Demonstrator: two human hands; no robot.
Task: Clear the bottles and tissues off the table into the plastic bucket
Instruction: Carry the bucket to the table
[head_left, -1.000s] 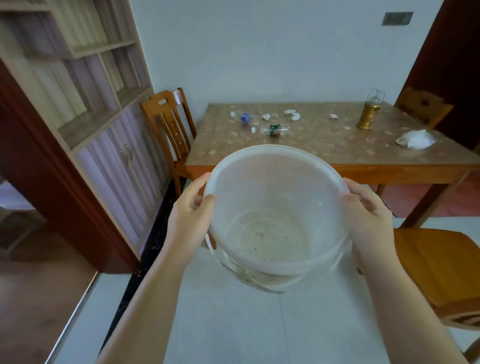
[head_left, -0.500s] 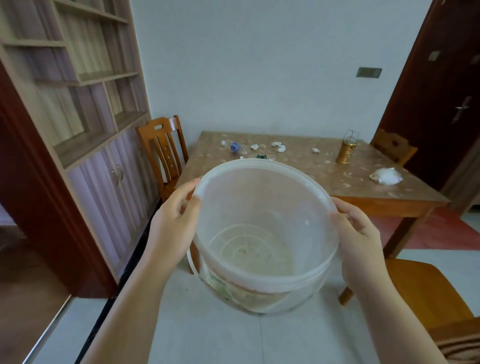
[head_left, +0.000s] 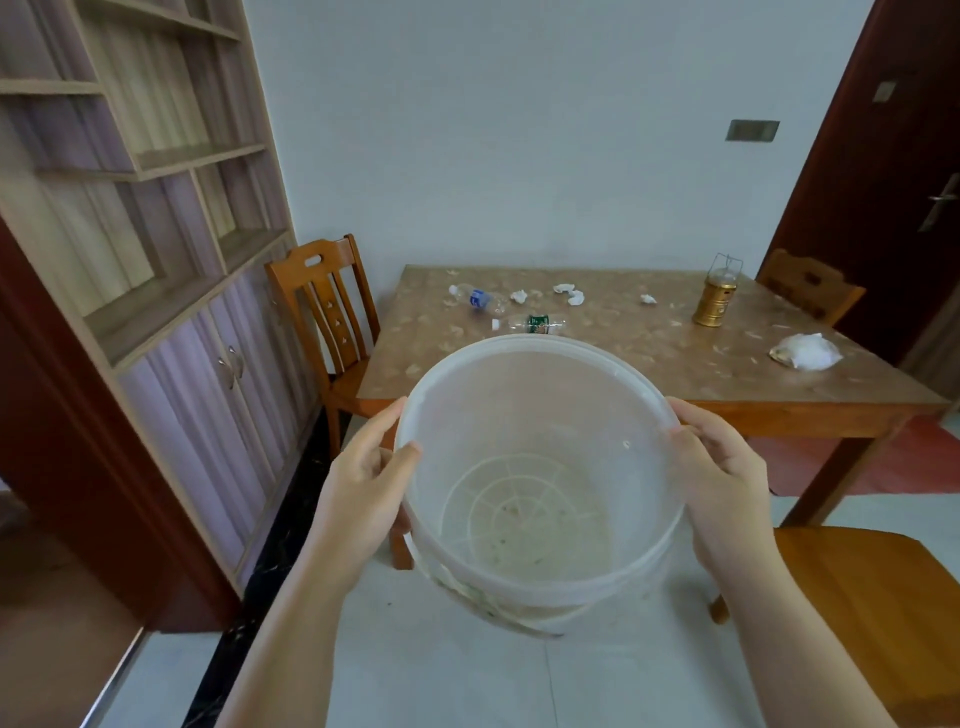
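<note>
Translucent white round plastic bucket (head_left: 540, 483) carried at chest height, tilted mouth-up toward the camera. Left hand (head_left: 363, 483) closed on the rim at 9 o'clock, thumb inside the wall, fingers outside; right hand (head_left: 722, 483) closed on the rim at 3 o'clock in the same fashion. Compared with a second ago: view lifted and pulled back, brown patterned wooden tabletop (head_left: 649, 364) now seen whole beyond the bucket's 12 o'clock edge, grip unchanged. Taken to mean an approach phase, with nothing cleared yet.

Bucket interior empty apart from faint specks on a ribbed, ringed base; thin handle hanging below the rim near 6 o'clock.

Still on the tabletop, seen from the bucket:
- clear plastic bottle with blue label (head_left: 478, 298), lying flat, 11 o'clock;
- clear plastic bottle with green label (head_left: 532, 323), lying flat, just past the rim at 12 o'clock;
- small crumpled white tissues (head_left: 569, 292), scattered from 12 to 1 o'clock;
- larger white crumpled wad (head_left: 804, 352), 2 o'clock, near the tabletop edge.

Gold metal lantern (head_left: 717, 296) upright at 1 o'clock, probably not part of the clearing.
</note>
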